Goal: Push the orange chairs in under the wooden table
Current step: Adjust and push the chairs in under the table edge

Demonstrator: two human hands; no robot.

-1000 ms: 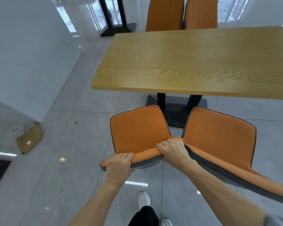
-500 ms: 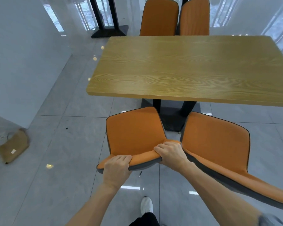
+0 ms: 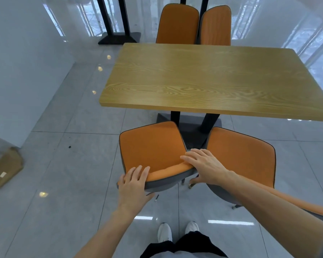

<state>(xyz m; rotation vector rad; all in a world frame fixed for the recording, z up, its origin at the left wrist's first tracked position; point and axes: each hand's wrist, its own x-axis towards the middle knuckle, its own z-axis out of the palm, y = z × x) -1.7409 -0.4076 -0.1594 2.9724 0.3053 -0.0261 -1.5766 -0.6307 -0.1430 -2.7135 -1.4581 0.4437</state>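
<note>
Both hands sit on the top edge of the left chair's point(image 3: 151, 146) backrest. The left hand point(image 3: 133, 185) lies at the left corner, fingers extended and loosely spread over the rim, not curled round it. The right hand point(image 3: 205, 167) covers the right corner, fingers flat across the top, thumb dropped behind the grey shell — a resting contact, not a closed grasp.

The chair stands on the floor just short of the table's point(image 3: 209, 79) near edge, toward its near left corner; the front of the seat appears not yet beneath the top. The right chair point(image 3: 241, 155) stands close beside it, also out, its backrest passing behind the right forearm.

Recommended: press evenly with both palms so the chair travels square to the near edge, and keep it clear of the black pedestal base point(image 3: 190, 127) and of the right chair.

Condition of chairs: orange upholstery with dark piping, grey outer shell, slim metal legs. Two further chairs point(image 3: 194, 25) stand at the far edge, backs against the table.
</note>
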